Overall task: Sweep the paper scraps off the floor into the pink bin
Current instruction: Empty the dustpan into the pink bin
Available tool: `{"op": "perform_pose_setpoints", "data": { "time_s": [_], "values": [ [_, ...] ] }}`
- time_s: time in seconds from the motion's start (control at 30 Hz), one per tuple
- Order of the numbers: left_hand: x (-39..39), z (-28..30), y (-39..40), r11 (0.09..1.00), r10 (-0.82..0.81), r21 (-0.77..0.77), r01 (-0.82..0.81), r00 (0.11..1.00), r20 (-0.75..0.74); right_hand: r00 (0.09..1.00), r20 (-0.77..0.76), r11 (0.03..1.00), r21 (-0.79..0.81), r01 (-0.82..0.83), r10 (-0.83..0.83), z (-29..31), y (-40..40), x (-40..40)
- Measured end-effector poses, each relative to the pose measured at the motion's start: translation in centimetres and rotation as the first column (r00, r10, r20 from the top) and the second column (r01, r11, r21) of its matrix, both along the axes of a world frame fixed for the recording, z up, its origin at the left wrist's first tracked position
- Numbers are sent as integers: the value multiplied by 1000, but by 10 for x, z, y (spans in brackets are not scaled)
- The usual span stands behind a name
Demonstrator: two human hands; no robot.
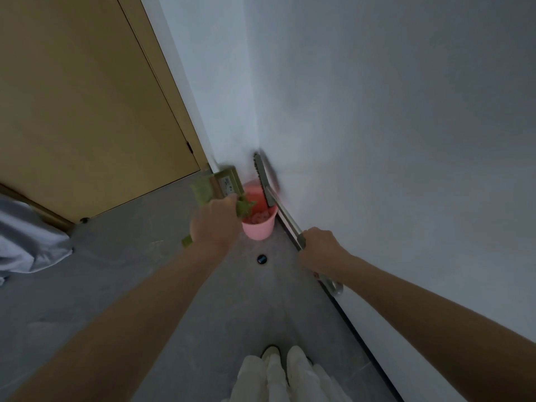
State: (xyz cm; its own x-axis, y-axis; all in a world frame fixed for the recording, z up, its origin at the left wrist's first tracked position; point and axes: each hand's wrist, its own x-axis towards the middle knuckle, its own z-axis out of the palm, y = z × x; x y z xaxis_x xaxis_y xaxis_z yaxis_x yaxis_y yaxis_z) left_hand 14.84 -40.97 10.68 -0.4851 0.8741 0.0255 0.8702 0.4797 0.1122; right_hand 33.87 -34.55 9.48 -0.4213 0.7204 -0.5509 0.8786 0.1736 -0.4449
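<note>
Both arms outstretched: dustpan (pixel 224 185) tipped over pink bin (pixel 259 227).

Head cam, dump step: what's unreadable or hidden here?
- Dustpan: motion-blurred; its label is unreadable.
- Left hand: seen from the back, so the fingers on the dustpan handle are hidden.
- Bin: dustpan edge covers part of the opening; contents blurred.
- Broom: head blurred against the wall; right hand covers part of the handle.

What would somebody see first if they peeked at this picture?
Probably the pink bin in the corner where the white walls meet. The left hand tips a green dustpan over it, while the right hand holds a grey broom raised beside the wall.
</note>
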Motion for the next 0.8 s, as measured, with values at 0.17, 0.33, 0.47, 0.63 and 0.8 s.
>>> {"op": "perform_pose_setpoints", "data": {
  "time_s": [0.17,0.33,0.47,0.63,0.8],
  "values": [
    [-25,47,1,973,185,112,-202,972,144,996,-66,996,-63,57,-61,31,3,-4],
    [-49,68,-6,948,234,172,-269,951,201,997,-57,997,-72,41,-45,48,3,-1],
    [-50,62,-16,948,227,153,-279,929,293,1000,-19,997,-76,8,-10,55,0,4],
    [-30,48,-27,961,193,122,-248,918,346,998,53,994,-102,-26,31,64,-13,11],
    [-10,27,-26,980,145,72,-183,919,366,997,69,990,-139,-30,40,70,-26,19]
  ]
}}
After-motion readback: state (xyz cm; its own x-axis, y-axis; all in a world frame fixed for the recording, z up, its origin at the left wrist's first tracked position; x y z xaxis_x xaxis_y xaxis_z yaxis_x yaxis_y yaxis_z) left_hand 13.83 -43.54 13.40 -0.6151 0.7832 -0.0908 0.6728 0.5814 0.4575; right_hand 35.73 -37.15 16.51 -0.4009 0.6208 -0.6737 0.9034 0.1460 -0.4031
